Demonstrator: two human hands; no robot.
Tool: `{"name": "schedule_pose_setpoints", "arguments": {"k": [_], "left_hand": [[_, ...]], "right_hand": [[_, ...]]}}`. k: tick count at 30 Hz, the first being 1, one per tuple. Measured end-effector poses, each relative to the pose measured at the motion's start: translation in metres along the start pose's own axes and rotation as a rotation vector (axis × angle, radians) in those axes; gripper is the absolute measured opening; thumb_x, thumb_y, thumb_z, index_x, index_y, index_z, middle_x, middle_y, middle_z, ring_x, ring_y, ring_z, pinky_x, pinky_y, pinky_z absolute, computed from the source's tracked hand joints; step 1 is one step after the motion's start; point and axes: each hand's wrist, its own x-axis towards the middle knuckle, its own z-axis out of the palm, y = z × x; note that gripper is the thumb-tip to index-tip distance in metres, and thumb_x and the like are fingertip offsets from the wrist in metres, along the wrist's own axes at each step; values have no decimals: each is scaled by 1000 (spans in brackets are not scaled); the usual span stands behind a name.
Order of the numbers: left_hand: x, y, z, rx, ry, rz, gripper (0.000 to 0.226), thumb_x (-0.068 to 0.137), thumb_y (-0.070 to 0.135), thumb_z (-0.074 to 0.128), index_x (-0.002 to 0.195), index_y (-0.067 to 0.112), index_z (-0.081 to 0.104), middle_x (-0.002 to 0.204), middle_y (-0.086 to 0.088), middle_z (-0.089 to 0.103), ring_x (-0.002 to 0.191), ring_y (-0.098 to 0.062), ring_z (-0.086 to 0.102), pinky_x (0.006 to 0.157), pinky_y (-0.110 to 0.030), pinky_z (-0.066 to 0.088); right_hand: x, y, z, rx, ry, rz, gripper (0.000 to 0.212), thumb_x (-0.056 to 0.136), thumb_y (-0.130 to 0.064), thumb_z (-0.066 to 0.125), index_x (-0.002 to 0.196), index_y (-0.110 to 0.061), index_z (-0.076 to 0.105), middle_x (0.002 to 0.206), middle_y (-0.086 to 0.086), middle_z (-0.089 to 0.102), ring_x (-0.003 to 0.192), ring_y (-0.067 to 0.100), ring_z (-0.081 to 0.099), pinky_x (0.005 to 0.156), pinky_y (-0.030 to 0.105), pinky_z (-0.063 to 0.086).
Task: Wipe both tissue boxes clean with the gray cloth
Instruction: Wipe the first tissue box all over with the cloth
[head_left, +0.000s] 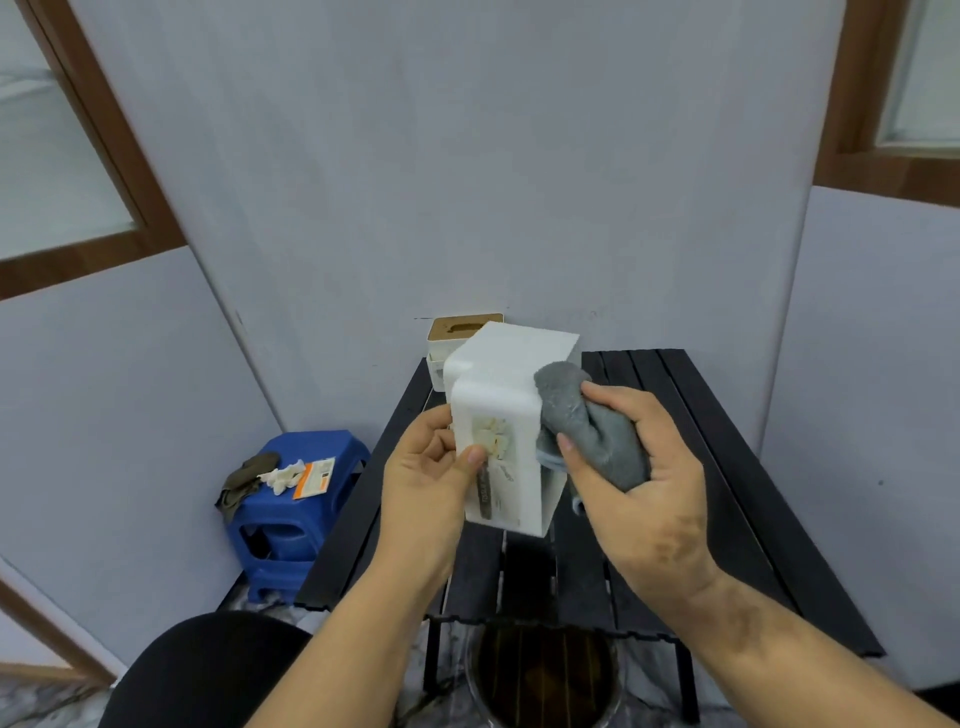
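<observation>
A white tissue box (511, 379) is lifted above the black slatted table (727, 467), tipped so its labelled face points at me. My left hand (431, 473) grips its left side, thumb on the label. My right hand (634, 467) holds the bunched gray cloth (587, 421) and presses it against the box's right side. The second tissue box (457, 332), white with a brown wooden lid, stands at the table's far left edge, partly hidden behind the lifted box.
A blue plastic stool (296, 504) left of the table carries a dark rag, crumpled tissue and an orange packet. Grey walls close in behind and on both sides. A round metal bin (545, 675) sits under the table's near edge. My knee is at lower left.
</observation>
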Motion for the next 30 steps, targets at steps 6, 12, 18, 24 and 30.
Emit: {"name": "schedule_pose_setpoints", "arguments": {"k": [6,12,18,24,30], "left_hand": [[-6,3,0,-61,-154,48,30,68,18,78,91,37,76,100,0,78,98,-18,71,83,-34,60],[-5,8,7,244,-186,42,41,90,-21,57,104,18,65,91,8,78,91,-6,73,79,-23,58],[-5,15,-4,615,-257,262,37,85,3,62,98,38,66,99,5,66,84,-8,60,76,-17,50],[-10,11,4,760,-426,457,58,78,-24,53,98,28,68,101,-2,53,96,-2,52,77,-4,46],[-16,16,-2,1013,-584,680,36,89,9,38,111,29,57,103,7,42,81,-4,45,73,-16,46]], "right_hand": [[39,12,-26,68,167,194,33,88,-3,70,117,-18,64,104,-13,70,91,6,69,73,22,58],[30,0,-22,-70,33,58,37,81,-12,78,110,-32,67,112,-7,68,107,21,65,88,38,55],[46,12,-39,-29,-127,317,30,86,-7,74,101,-33,70,93,-1,72,75,14,66,59,29,55],[34,1,-28,-49,-66,175,32,85,-4,74,107,-27,67,109,-5,68,97,8,66,78,22,56],[52,12,-47,62,115,173,28,91,-2,68,106,-26,64,95,0,68,79,11,66,67,28,55]]}}
